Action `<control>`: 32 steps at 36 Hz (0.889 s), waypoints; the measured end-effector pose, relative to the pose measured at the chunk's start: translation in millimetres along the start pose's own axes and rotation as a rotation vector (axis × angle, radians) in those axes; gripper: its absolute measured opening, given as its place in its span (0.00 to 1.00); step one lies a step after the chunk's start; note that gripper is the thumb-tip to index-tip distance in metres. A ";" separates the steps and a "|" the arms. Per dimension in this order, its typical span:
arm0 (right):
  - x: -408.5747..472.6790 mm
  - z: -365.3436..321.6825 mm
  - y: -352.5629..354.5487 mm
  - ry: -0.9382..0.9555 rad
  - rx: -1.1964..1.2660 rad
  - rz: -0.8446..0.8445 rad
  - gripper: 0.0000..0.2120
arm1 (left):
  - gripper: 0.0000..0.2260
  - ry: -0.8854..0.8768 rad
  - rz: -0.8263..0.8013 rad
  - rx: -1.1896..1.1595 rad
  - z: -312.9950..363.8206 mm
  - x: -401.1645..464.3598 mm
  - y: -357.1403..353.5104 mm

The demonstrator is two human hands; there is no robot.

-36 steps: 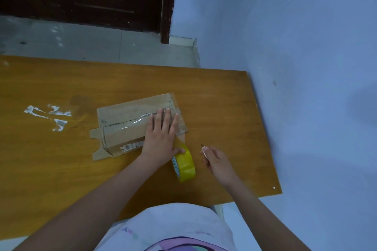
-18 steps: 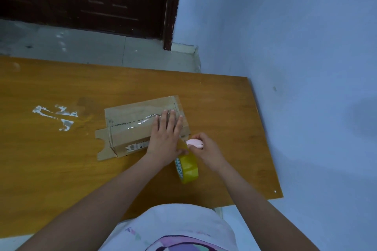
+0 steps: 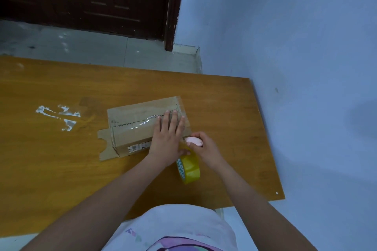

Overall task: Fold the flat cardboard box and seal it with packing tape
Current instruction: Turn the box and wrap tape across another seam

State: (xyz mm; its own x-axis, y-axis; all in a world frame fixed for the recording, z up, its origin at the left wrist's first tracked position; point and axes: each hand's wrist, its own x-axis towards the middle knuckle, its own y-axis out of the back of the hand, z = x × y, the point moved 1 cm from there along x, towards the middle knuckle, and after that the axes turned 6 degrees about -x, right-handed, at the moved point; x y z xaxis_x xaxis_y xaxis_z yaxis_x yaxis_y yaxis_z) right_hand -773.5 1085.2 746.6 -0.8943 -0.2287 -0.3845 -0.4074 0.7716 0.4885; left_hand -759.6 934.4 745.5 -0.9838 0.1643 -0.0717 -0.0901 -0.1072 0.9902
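Brown cardboard fills the middle of my head view: the box (image 3: 142, 126) lies on the wooden table (image 3: 61, 169), folded into shape, with a strip of clear tape (image 3: 138, 124) shining along its top seam. A flap sticks out at its left end. My left hand (image 3: 168, 138) lies flat and open on the right part of the box, fingers spread, pressing the tape down and gripping nothing. My right hand (image 3: 204, 146) sits just beside the box's near right corner, curled around a small pink cutter (image 3: 193, 141). The yellow tape roll (image 3: 188, 167) stands on edge on the table just near of both hands, and a band of tape seems to run from it up to the box, though I cannot see that clearly. To the far left, torn white scraps (image 3: 59, 116) are stuck to the table, well apart from the work.

I judge the step in hand to be cutting the strip free from the roll. Next, the cutter needs to cross the stretched tape close to the box edge while the left hand keeps the strip tight, and the loose end then needs smoothing down the side.
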 end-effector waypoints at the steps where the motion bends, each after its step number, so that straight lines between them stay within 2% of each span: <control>1: 0.6 0.1 -0.3 -0.001 -0.005 0.003 0.09 | 0.50 -0.001 0.001 0.003 0.1 -0.1 -0.1; 16: 10.1 5.5 -2.3 -0.025 -0.049 0.098 0.10 | 0.51 -0.003 0.001 0.004 0.2 -0.9 1.8; 18: 11.7 9.5 -0.3 -0.051 -0.064 0.158 0.10 | 0.51 0.001 0.003 0.013 0.2 -0.9 1.8; 21: 15.2 20.8 10.1 -0.147 -0.087 0.365 0.15 | 0.51 0.010 0.002 0.029 0.3 -0.4 0.7; 23: 16.6 29.3 15.8 -0.229 -0.123 0.406 0.18 | 0.51 0.016 -0.001 0.034 0.2 0.1 0.3; 28: 18.3 54.3 11.9 -0.358 -0.270 0.285 0.20 | 0.52 0.018 0.003 0.040 0.1 0.7 0.2; 32: 15.6 68.3 3.8 -0.335 -0.488 0.205 0.20 | 0.52 0.017 -0.003 0.050 0.1 0.4 0.2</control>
State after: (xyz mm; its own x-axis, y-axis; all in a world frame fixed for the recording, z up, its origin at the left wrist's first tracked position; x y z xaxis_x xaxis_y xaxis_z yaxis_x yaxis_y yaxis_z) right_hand -776.4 1125.1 688.9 -0.8890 0.1543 -0.4311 -0.3420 0.4021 0.8493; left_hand -760.0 934.5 745.7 -0.9860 0.1481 -0.0767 -0.0861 -0.0576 0.9946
